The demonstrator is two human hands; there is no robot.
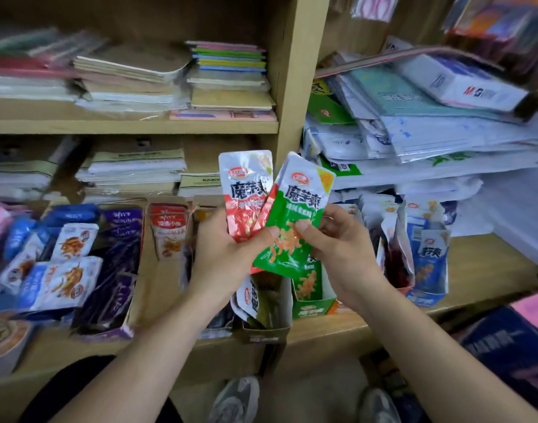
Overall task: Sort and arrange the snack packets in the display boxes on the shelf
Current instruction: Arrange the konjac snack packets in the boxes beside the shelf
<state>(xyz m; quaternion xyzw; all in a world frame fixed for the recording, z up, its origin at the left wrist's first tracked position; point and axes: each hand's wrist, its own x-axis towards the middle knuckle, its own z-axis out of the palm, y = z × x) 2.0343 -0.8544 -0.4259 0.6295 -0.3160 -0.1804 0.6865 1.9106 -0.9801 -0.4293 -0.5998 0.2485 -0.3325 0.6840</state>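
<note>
Packets are mid-sort, held above the shelf (481, 264): my left hand (228, 254) grips the red packet (246, 190) and my right hand (341, 248) pinches the green packet (295, 227). Next, I judge, the green one goes down into the green box (310, 312) just below, whose narrow mouth is crowded by the brown box (264, 331) beside it.

Soft, even indoor light with a cool bluish cast leaves only faint shadows. Glare shines on the red packet (246, 190). The centre is fairly sharp. The notebooks (32, 62) and the picture's edges are blurred, and the shelf (133, 126) lines bow with wide-angle distortion.
</note>
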